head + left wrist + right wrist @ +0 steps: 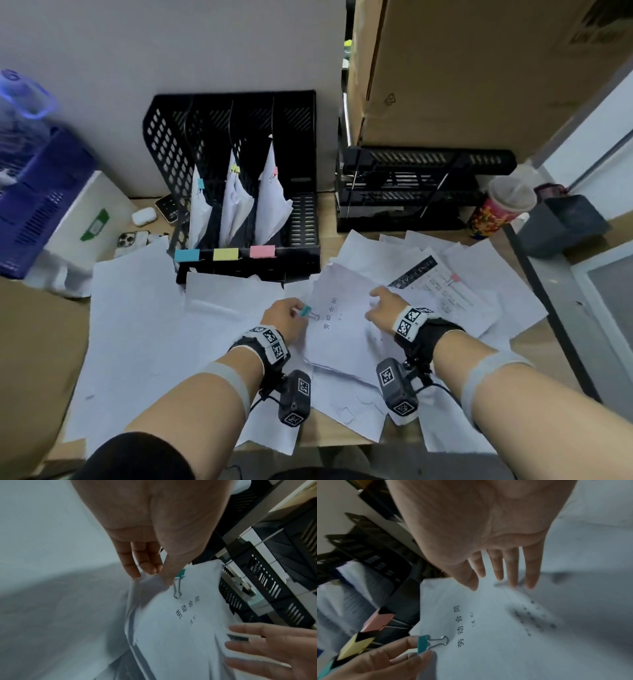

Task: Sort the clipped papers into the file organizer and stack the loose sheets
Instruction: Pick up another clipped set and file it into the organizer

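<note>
Nearest, the left hand pinches the edge of a clipped bundle right beside its teal clip, thumb on top and fingers curled under the paper; that grip suits lifting the bundle by its bound edge, so the pages hang together. The right hand lies spread on the bundle's far edge, fingers straight and apart, gripping nothing; it seems to be steadying the sheets, or parting them from the pile beneath. The bundle itself rests on a litter of loose sheets that covers the table in front of the person; a second bundle with a pink clip lies just beyond the right hand, not yet sorted. Further back stands the black file organizer, its front tagged with blue, yellow and pink labels; three slots already hold clipped papers, their clip colours matching the labels. So the teal-clipped bundle most likely belongs in the blue slot on the left; the loose sheets remain unstacked.
</note>
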`<move>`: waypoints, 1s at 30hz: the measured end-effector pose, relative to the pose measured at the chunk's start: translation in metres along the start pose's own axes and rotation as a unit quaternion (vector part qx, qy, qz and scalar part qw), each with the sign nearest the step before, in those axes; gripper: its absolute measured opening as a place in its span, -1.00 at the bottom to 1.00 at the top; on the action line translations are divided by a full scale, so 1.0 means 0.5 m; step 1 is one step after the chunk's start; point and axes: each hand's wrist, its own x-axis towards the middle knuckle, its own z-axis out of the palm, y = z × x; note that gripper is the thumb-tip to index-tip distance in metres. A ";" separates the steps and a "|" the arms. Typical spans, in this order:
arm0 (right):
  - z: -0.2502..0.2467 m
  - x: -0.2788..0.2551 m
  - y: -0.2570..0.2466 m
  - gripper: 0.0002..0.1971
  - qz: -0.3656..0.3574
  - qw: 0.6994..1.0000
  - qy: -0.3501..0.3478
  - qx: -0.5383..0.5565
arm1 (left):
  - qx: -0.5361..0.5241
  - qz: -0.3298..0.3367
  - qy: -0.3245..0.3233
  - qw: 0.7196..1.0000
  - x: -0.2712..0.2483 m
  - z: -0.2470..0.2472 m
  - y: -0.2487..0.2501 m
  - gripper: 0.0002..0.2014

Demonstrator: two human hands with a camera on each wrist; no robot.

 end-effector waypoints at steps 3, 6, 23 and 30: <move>-0.033 -0.009 -0.046 -0.34 -0.085 0.989 0.104 -0.064 | -0.064 0.036 0.009 0.997 -0.024 -0.031 0.010 -0.93; -0.057 -0.022 -0.097 -0.26 -0.141 0.982 0.108 -0.062 | -0.087 0.054 0.023 0.994 -0.054 -0.078 0.021 -0.96; 0.089 -0.041 -0.326 -0.72 -0.169 0.982 0.041 0.077 | -0.300 -0.071 0.052 0.950 -0.093 -0.334 -0.140 -0.74; 0.186 -0.073 -0.411 -0.42 -0.096 0.965 0.239 -0.053 | -0.256 -0.052 0.006 0.965 -0.050 -0.407 -0.206 -0.81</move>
